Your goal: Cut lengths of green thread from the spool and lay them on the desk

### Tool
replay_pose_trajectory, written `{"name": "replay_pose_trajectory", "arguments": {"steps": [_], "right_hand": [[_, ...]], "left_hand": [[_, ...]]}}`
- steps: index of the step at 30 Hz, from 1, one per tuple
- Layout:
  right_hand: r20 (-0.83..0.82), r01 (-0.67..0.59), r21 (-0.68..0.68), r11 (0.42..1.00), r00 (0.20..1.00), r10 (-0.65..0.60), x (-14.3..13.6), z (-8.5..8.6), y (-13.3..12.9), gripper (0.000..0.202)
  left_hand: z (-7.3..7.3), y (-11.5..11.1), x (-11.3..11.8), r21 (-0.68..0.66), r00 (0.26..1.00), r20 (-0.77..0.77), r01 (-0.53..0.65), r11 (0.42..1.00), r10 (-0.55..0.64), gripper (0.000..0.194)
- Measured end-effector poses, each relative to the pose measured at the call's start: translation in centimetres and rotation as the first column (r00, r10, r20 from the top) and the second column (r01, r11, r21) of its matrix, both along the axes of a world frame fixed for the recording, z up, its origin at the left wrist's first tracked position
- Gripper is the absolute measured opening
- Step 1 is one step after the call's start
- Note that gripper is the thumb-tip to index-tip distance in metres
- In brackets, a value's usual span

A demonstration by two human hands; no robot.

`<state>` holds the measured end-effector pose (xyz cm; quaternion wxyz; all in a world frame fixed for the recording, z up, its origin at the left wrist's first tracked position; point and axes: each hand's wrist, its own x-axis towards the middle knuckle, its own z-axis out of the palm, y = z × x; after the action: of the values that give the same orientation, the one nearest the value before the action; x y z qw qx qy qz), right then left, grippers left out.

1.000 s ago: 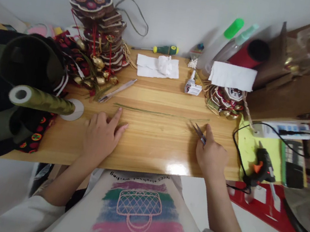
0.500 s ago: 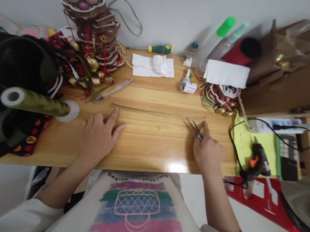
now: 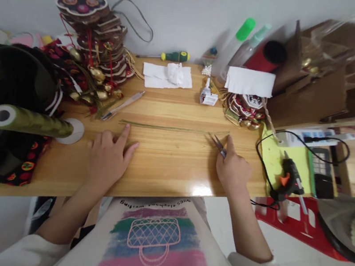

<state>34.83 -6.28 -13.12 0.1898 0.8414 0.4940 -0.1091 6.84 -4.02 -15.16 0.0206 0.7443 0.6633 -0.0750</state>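
Thin olive cords lie stretched from left to right on the wooden table. At their left end my left hand rests on the wood, index finger and thumb apart, holding nothing. My right hand is closed round small scissors, whose parted blades point up and left beside the cords. Its index finger reaches the cords' right end. A pen lies above my left hand.
Stacked ornaments with bells and a cord spool stand left. Tissue, a screwdriver and a glue bottle lie behind. A glue gun, black cable and cardboard box are right.
The whole view has shifted slightly, so most things appear further left. Both hands keep nearly the same pose at the cord ends, and the scissors stay in my right hand.
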Motion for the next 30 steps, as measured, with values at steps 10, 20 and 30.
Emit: {"name": "replay_pose_trajectory", "arguments": {"steps": [10,20,30], "right_hand": [[0.004,0.014,-0.012,1.000,1.000,-0.014,-0.42,0.28,0.36,0.062],[0.001,0.031,-0.034,0.999,1.000,-0.031,-0.77,0.53,0.84,0.063],[-0.008,0.039,-0.019,0.999,0.999,-0.039,-1.02,0.53,0.97,0.064]], "left_hand": [[0.15,0.09,0.14,-0.010,1.000,-0.001,-0.009,1.000,0.009,0.060],[0.07,0.05,0.15,0.000,0.999,-0.038,0.008,1.000,-0.008,0.061],[0.22,0.14,0.37,0.006,0.997,-0.069,0.022,1.000,-0.021,0.061]]}}
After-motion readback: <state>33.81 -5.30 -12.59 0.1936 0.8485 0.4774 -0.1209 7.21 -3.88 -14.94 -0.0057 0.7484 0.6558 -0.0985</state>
